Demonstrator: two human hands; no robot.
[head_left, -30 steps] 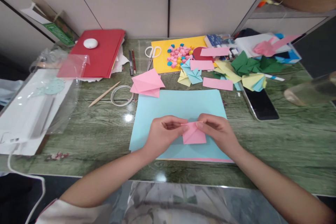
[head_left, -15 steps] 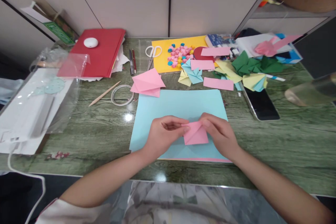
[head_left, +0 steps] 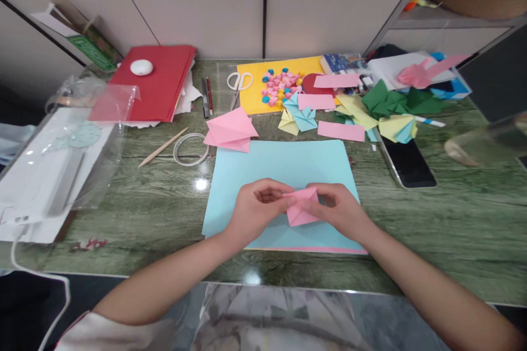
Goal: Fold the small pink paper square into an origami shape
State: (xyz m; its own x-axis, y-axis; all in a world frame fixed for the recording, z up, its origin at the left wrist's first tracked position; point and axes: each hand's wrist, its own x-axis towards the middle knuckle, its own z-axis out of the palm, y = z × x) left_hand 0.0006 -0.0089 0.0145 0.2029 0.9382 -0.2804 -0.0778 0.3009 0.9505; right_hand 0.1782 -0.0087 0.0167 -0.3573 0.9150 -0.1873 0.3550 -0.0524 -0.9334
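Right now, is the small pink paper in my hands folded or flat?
Folded: the pink paper shows creases and angled flaps, pinched between left hand and right hand.

A small folded pink paper (head_left: 302, 207) sits pinched above the light-blue sheet (head_left: 284, 167).

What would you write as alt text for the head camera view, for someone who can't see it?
A person's left hand and right hand pinch a small folded pink paper over a light blue sheet on a green table. Behind lie another folded pink piece, scissors, a tape ring, a red folder and a phone.
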